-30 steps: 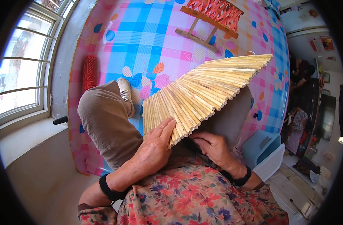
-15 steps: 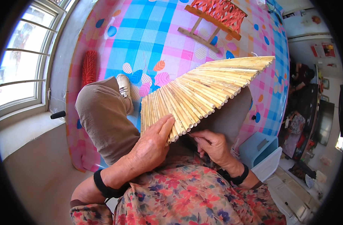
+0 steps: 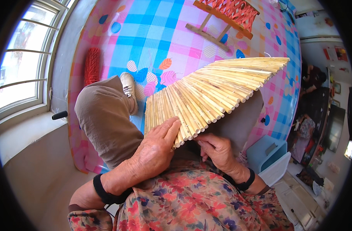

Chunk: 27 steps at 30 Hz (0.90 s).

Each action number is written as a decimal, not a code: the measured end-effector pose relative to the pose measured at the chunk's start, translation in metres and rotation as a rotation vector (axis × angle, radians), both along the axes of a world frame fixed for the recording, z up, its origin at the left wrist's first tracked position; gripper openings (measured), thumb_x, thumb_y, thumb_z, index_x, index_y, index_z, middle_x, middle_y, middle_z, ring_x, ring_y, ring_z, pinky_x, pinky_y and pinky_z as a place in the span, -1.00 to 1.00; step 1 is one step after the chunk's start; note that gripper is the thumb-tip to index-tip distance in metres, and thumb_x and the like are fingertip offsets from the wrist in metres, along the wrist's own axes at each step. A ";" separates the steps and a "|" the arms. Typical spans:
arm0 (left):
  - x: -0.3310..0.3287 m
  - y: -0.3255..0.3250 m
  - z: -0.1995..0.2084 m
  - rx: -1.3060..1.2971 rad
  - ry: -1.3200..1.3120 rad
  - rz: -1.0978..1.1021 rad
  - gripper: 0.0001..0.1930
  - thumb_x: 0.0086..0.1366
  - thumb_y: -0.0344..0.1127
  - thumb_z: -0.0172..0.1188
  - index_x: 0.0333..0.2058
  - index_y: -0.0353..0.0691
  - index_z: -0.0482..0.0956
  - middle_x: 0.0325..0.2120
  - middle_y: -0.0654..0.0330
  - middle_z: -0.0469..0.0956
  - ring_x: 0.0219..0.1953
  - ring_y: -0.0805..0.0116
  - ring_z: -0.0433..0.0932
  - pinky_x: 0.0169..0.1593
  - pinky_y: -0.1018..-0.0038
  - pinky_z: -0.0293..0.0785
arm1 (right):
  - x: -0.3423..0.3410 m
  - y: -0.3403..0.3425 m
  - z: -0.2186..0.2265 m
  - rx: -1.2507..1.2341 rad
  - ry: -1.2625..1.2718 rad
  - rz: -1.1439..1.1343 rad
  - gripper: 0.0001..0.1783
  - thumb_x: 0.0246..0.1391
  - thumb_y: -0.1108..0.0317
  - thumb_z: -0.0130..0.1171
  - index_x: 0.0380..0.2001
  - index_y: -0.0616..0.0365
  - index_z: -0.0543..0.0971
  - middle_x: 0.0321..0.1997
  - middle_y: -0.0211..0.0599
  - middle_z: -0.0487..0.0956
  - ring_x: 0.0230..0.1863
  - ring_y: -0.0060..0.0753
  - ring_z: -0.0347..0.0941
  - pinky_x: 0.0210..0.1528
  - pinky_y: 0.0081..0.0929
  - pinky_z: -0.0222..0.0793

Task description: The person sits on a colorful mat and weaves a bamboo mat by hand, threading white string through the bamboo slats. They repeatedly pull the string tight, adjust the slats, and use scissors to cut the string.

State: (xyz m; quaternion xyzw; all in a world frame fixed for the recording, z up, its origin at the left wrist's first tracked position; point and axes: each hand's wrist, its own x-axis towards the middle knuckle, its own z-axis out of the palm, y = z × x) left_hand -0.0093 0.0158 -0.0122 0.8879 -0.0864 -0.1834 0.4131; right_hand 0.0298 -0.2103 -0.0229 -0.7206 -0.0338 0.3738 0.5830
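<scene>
Across my lap lies a mat of pale yellow reed stalks (image 3: 207, 94), bound side by side with their cut ends along the near edge. It reaches from my left hand up to the far right. My left hand (image 3: 156, 144) presses on the mat's near left end, its thumb and fingers closed over the edge stalks. Just right of there, my right hand (image 3: 216, 150) is pinched closed under the near edge of the stalks. What its fingertips hold is too small and too shaded to make out.
A red woven bench (image 3: 226, 19) with a wooden frame stands at the far side on the plaid, leaf-patterned covering (image 3: 153, 23). A red bundle (image 3: 92, 67) lies by the window wall. At right is a light blue bin (image 3: 266, 150). Other people (image 3: 305, 129) are beyond it.
My right fingers have drawn slightly closer under the stalks' edge. The left hand keeps its place on the mat, and the whole view has shifted a little.
</scene>
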 end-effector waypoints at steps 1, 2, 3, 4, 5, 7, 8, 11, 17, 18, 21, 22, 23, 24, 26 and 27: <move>0.000 0.001 0.000 0.009 -0.008 -0.005 -0.23 -0.01 -0.59 0.19 0.25 -0.44 0.17 0.24 -0.20 0.23 0.26 -0.12 0.27 0.28 0.18 0.23 | 0.000 0.000 0.000 -0.002 0.011 0.000 -0.79 0.25 0.50 0.07 -0.09 0.18 0.61 -0.53 -0.46 0.49 -0.58 -0.73 0.40 -0.59 -0.68 0.39; 0.000 0.001 0.000 0.009 -0.015 -0.006 -0.22 -0.02 -0.59 0.20 0.25 -0.44 0.17 0.24 -0.20 0.23 0.25 -0.12 0.28 0.27 0.18 0.23 | 0.001 0.001 0.001 -0.008 0.036 -0.004 -0.79 0.25 0.51 0.07 -0.09 0.18 0.61 -0.53 -0.46 0.49 -0.58 -0.73 0.40 -0.59 -0.68 0.39; 0.001 0.001 0.000 0.009 -0.023 -0.009 -0.22 -0.03 -0.58 0.21 0.24 -0.44 0.18 0.24 -0.19 0.24 0.25 -0.11 0.28 0.27 0.17 0.23 | 0.001 0.001 0.001 -0.008 0.033 0.003 -0.79 0.26 0.50 0.08 -0.09 0.20 0.61 -0.52 -0.45 0.50 -0.57 -0.71 0.42 -0.58 -0.68 0.41; 0.001 0.001 0.000 0.005 -0.034 -0.010 -0.22 -0.04 -0.57 0.22 0.24 -0.44 0.18 0.23 -0.19 0.24 0.24 -0.11 0.29 0.26 0.16 0.23 | 0.001 0.001 0.002 -0.013 0.046 0.003 -0.80 0.26 0.49 0.08 -0.09 0.21 0.61 -0.51 -0.44 0.50 -0.56 -0.69 0.43 -0.56 -0.67 0.43; 0.001 0.002 0.000 0.009 -0.035 -0.018 -0.21 -0.04 -0.57 0.22 0.24 -0.44 0.18 0.23 -0.19 0.24 0.24 -0.10 0.29 0.26 0.16 0.23 | 0.001 0.000 0.002 -0.014 0.067 -0.010 -0.80 0.27 0.49 0.08 -0.10 0.22 0.60 -0.51 -0.43 0.51 -0.55 -0.67 0.44 -0.55 -0.66 0.45; 0.001 0.002 0.001 0.015 -0.042 -0.024 -0.21 -0.05 -0.56 0.23 0.23 -0.45 0.18 0.22 -0.19 0.25 0.24 -0.10 0.29 0.25 0.15 0.24 | -0.001 0.001 0.002 0.007 0.053 -0.019 -0.80 0.26 0.50 0.08 -0.09 0.20 0.60 -0.54 -0.47 0.48 -0.58 -0.71 0.40 -0.59 -0.68 0.39; 0.002 0.002 0.001 0.019 -0.042 -0.025 -0.21 -0.06 -0.56 0.23 0.23 -0.45 0.18 0.22 -0.19 0.26 0.24 -0.10 0.29 0.25 0.15 0.24 | -0.002 0.001 0.002 0.020 0.049 -0.032 -0.79 0.25 0.50 0.08 -0.09 0.19 0.60 -0.55 -0.48 0.46 -0.60 -0.73 0.38 -0.61 -0.69 0.36; 0.003 0.001 0.000 0.031 -0.052 -0.031 -0.21 -0.06 -0.55 0.23 0.23 -0.47 0.19 0.21 -0.19 0.27 0.23 -0.09 0.30 0.24 0.15 0.24 | -0.004 0.002 -0.001 -0.003 0.064 -0.055 -0.81 0.26 0.49 0.08 -0.10 0.17 0.60 -0.57 -0.48 0.46 -0.61 -0.73 0.38 -0.61 -0.68 0.35; 0.003 0.000 -0.002 0.055 -0.068 -0.052 -0.21 -0.08 -0.55 0.22 0.21 -0.49 0.21 0.20 -0.19 0.28 0.23 -0.07 0.31 0.24 0.14 0.24 | -0.003 0.012 -0.007 -0.018 0.066 -0.058 -0.82 0.26 0.46 0.10 -0.11 0.16 0.60 -0.60 -0.46 0.49 -0.61 -0.72 0.39 -0.60 -0.66 0.35; 0.003 0.000 -0.002 0.059 -0.067 -0.051 -0.21 -0.08 -0.55 0.22 0.21 -0.49 0.21 0.20 -0.19 0.28 0.23 -0.07 0.31 0.24 0.13 0.24 | -0.002 0.013 -0.007 0.016 0.048 -0.065 -0.82 0.26 0.46 0.10 -0.11 0.17 0.60 -0.60 -0.46 0.49 -0.61 -0.72 0.40 -0.60 -0.66 0.35; 0.004 0.000 -0.001 0.057 -0.071 -0.047 -0.21 -0.09 -0.55 0.22 0.21 -0.50 0.21 0.20 -0.19 0.29 0.23 -0.06 0.31 0.24 0.13 0.24 | -0.001 0.017 -0.005 0.028 0.069 -0.082 -0.81 0.27 0.45 0.10 -0.10 0.17 0.60 -0.59 -0.46 0.50 -0.61 -0.70 0.40 -0.59 -0.66 0.37; 0.004 0.001 -0.001 0.054 -0.074 -0.045 -0.21 -0.09 -0.55 0.22 0.21 -0.50 0.21 0.19 -0.19 0.29 0.23 -0.06 0.31 0.24 0.14 0.24 | 0.000 0.018 -0.004 0.017 0.077 -0.092 -0.81 0.27 0.44 0.10 -0.09 0.17 0.60 -0.58 -0.46 0.50 -0.61 -0.70 0.40 -0.59 -0.66 0.37; 0.005 0.000 0.000 0.048 -0.064 -0.040 -0.21 -0.08 -0.55 0.22 0.21 -0.50 0.21 0.20 -0.19 0.29 0.24 -0.06 0.31 0.24 0.15 0.24 | 0.000 0.019 -0.003 0.005 0.084 -0.102 -0.81 0.27 0.44 0.09 -0.09 0.17 0.60 -0.58 -0.46 0.50 -0.61 -0.70 0.40 -0.58 -0.66 0.38; 0.006 0.000 0.000 0.042 -0.060 -0.033 -0.22 -0.07 -0.55 0.23 0.22 -0.49 0.21 0.20 -0.19 0.29 0.24 -0.06 0.31 0.25 0.15 0.24 | 0.001 0.019 -0.003 0.012 0.085 -0.106 -0.81 0.27 0.44 0.09 -0.10 0.17 0.60 -0.58 -0.46 0.50 -0.60 -0.70 0.40 -0.58 -0.66 0.38; 0.007 0.000 0.000 -0.002 -0.039 0.004 -0.22 -0.05 -0.54 0.23 0.23 -0.47 0.21 0.21 -0.19 0.28 0.25 -0.07 0.30 0.26 0.18 0.24 | 0.004 0.017 -0.003 0.017 0.099 -0.115 -0.82 0.27 0.44 0.09 -0.11 0.18 0.60 -0.58 -0.46 0.50 -0.60 -0.70 0.40 -0.58 -0.65 0.39; 0.007 -0.001 0.000 -0.041 -0.020 0.032 -0.22 -0.04 -0.54 0.24 0.23 -0.46 0.20 0.22 -0.19 0.27 0.25 -0.07 0.30 0.26 0.19 0.25 | 0.006 0.016 -0.003 0.012 0.072 -0.097 -0.83 0.27 0.44 0.09 -0.12 0.18 0.59 -0.58 -0.46 0.49 -0.60 -0.70 0.40 -0.58 -0.65 0.39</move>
